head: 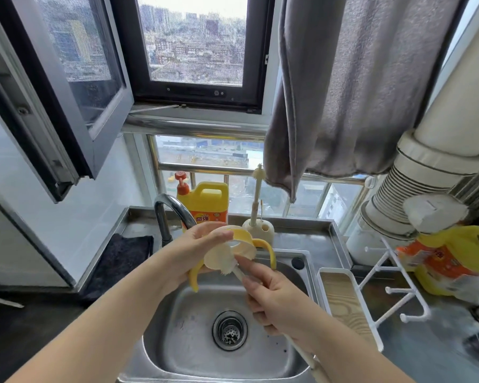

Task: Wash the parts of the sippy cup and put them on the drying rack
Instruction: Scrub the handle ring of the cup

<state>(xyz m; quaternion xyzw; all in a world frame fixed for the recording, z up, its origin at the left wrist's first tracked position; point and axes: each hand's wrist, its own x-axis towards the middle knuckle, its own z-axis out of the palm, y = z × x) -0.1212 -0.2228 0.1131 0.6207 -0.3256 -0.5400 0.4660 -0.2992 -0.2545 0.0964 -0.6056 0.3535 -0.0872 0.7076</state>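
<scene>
Two bare hands meet above a stainless steel sink (pixel 177 322), its brushed basin dull grey around a round perforated drain strainer (pixel 229 330). The left hand (pixel 194 244) curls its fingers and thumb round a sippy cup lid (pixel 242 243), a pale translucent plastic ring with two curved yellow handles, held tilted just in front of the chrome gooseneck faucet (pixel 169 211). The right hand (pixel 271 297) grips the slim cream handle of a bottle brush (pixel 227 265), index finger stretched along the shaft, and the white bristled head is pushed against the inside of the lid. Right of the sink stands a white drying rack (pixel 371 283), a rectangular tray with a wood-grain base and thin pegged arms rising from it. Behind the faucet sit a yellow plastic detergent jug (pixel 208 201) with an orange pump and a rounded cream brush holder (pixel 263 228) bearing a thin upright brush. A grey fleecy towel (pixel 351 87) hangs at the window.
</scene>
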